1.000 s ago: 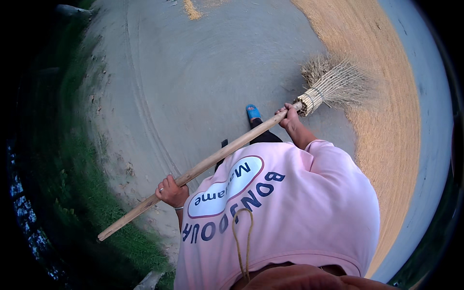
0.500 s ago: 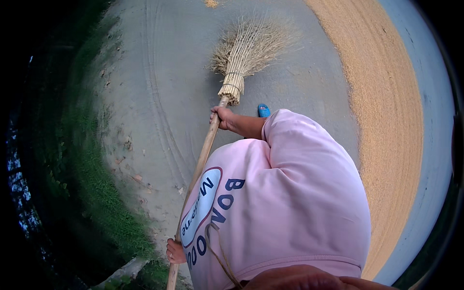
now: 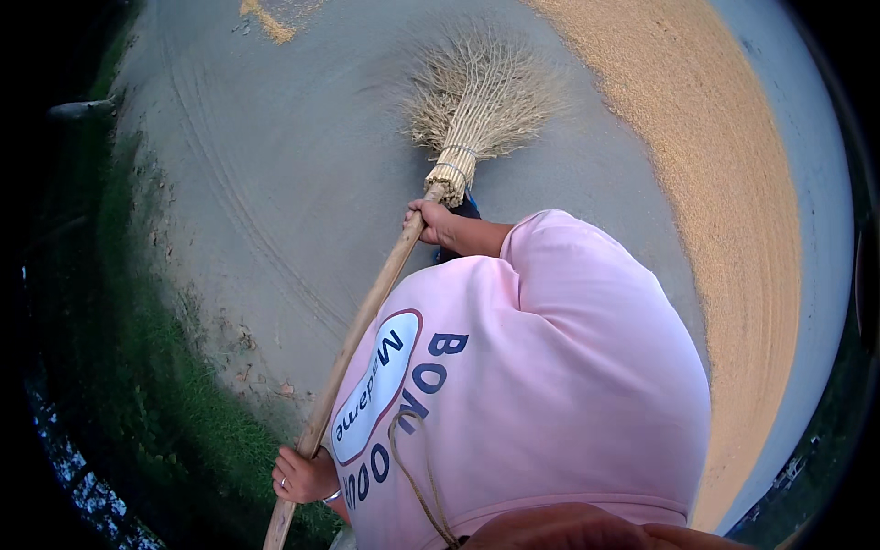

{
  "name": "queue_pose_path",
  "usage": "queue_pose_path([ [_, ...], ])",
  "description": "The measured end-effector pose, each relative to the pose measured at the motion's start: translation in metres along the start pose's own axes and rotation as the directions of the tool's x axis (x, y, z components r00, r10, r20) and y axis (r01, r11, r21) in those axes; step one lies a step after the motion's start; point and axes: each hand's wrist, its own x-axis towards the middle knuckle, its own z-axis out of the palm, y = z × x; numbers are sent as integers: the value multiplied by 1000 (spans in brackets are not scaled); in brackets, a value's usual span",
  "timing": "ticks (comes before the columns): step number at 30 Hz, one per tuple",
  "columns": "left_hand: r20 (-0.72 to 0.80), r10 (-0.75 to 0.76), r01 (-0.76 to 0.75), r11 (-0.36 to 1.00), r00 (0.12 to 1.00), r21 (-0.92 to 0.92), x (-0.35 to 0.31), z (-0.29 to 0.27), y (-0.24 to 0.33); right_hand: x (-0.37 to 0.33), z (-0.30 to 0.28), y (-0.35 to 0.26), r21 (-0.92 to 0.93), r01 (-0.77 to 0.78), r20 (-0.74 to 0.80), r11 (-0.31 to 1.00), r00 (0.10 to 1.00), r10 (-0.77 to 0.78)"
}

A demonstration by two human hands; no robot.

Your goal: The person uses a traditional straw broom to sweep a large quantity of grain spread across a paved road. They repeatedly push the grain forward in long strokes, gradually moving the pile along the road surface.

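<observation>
A long broom with a pale wooden pole and a fanned head of dry straw bristles is held out ahead of the body, its head spread on the grey paved ground. The right hand is closed around the pole just below the wire-bound neck of the bristles. The left hand is wrapped around the pole near its lower, free end, with a little of the pole sticking out beyond it. The two hands are set well apart along the pole.

The pole is judged to be stiff and fairly light, with a dry surface that should not slip in a closed grip. The bristles look soft and springy, splaying where they are pressed down, and brittle at the tips. A wide hold of this kind is judged best: one hand low for pressure, the other high for steering.

A broad band of golden grain is spread along the right of the ground, and a strip of green grass borders it on the left.
</observation>
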Motion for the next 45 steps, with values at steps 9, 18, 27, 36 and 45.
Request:
queue_pose_path([
  [9,-83,306,-295,752,948,-589,111,88,177,-48,-172,-148,266,477,-514,838,805,-295],
  [18,374,780,-400,593,502,-699,259,104,272,-131,-191,-160,426,637,-619,642,723,-306],
  [27,22,716,-480,490,698,-728,328,121,307,-52,-116,-254,157,604,-531,781,718,-449],
  [36,81,434,-201,564,897,-801,311,171,265,-17,-21,-300,59,574,-421,817,756,-501],
  [45,445,196,199,690,874,-696,273,281,191,134,57,-293,11,426,-244,905,879,-410],
])
